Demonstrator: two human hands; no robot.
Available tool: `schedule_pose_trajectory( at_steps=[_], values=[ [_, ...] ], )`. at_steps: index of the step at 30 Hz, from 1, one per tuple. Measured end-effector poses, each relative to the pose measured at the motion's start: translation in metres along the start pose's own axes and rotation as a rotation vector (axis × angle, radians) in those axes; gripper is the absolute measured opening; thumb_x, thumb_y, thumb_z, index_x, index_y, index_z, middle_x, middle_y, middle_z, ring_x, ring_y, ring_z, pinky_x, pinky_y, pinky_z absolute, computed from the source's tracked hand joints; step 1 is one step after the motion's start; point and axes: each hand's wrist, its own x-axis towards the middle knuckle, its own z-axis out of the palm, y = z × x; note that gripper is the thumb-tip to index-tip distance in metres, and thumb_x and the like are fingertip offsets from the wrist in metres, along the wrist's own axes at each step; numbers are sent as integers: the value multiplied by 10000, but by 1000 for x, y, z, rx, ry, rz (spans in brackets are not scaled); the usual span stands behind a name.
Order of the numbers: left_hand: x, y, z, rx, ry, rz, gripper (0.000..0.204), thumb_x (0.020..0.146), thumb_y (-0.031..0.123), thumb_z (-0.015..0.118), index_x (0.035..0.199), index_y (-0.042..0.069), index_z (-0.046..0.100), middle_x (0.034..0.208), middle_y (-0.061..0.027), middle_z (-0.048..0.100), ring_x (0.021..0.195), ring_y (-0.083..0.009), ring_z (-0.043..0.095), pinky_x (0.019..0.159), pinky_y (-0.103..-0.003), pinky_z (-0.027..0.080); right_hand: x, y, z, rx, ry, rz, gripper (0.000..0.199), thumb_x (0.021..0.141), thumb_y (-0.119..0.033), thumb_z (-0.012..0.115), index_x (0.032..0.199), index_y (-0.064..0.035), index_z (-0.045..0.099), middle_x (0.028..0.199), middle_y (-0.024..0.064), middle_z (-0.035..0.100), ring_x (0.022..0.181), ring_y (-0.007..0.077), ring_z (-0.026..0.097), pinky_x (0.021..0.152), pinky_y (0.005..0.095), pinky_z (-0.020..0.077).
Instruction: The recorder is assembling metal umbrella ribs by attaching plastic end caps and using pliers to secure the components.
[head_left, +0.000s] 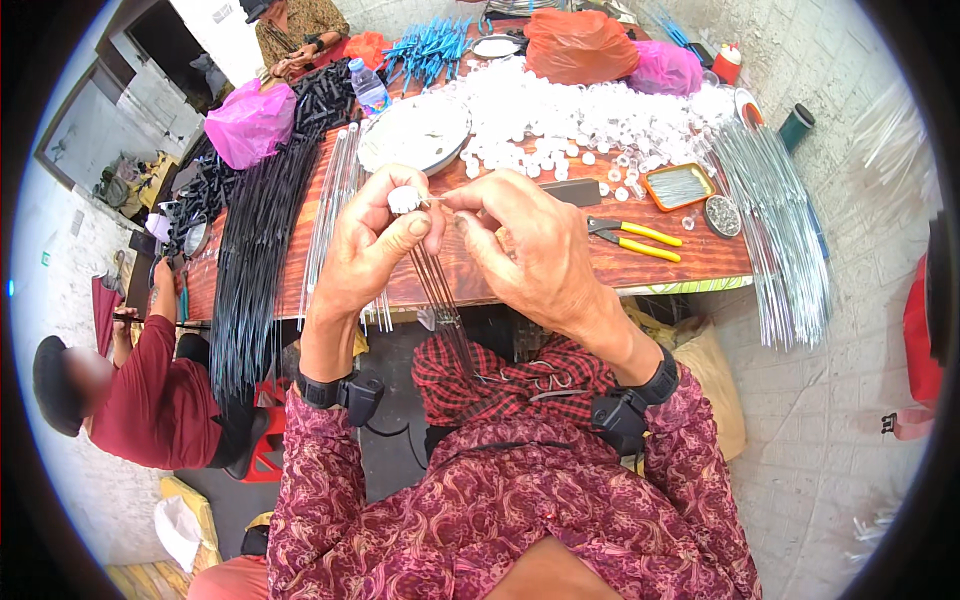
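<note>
Between the thumb and fingers of my left hand (362, 238) is a small round white plastic hub (404, 199). Several thin dark metal ribs (436, 290) hang from it towards my lap. My right hand (545, 248) is closed in a pinch beside the hub, on what looks like a thin wire (440, 202); its far end is hard to make out. Both hands are raised over the near edge of the wooden table (540, 290). Pliers with yellow handles (648, 241) lie right of my right hand, close to a dark flat block (572, 192).
Loose clear plastic pieces (590, 110) cover the table's far middle, by a white basin (412, 135). Dark rods (262, 240) overhang the edge at left, silvery rods (775, 235) at right. A pin tray (658, 201) and round dish (722, 216) stand right. Two people (165, 400) work leftward.
</note>
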Motion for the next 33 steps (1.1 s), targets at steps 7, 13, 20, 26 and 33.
schedule_pose_trajectory(
  at_steps=[7,13,20,26,33],
  values=[
    [1,-4,8,95,82,-28,220,969,166,590,1115,38,487,840,-28,560,749,-92,532,746,-267,454,-11,10,-5,-2,40,-42,151,830,-122,625,976,-100,659,888,93,632,714,317,653,599,429,526],
    [4,-12,-1,35,50,27,270,957,225,612,1119,53,481,924,-48,562,715,-79,517,792,-283,471,-77,95,-68,-503,-74,112,213,797,-128,650,995,-57,619,974,121,590,907,333,595,775,441,504],
    [11,-13,16,-114,0,-5,323,959,290,627,1123,58,473,823,-41,565,766,-120,555,874,-404,479,-135,150,-132,-724,-336,311,254,790,-183,700,941,-45,548,976,124,547,944,326,555,788,456,458],
    [11,-16,21,-343,-93,-50,294,1008,279,575,1158,49,470,835,-29,527,752,-109,542,744,-292,494,-129,159,-127,-723,-342,140,265,812,-237,703,815,-38,528,856,114,581,753,326,584,635,434,473],
    [15,-21,33,-414,-79,-28,370,1026,334,531,1218,29,447,763,10,415,640,-78,371,571,-230,352,-104,111,-115,379,-130,971,387,970,-413,563,889,-36,601,731,32,607,596,120,587,555,277,456]
  ],
)
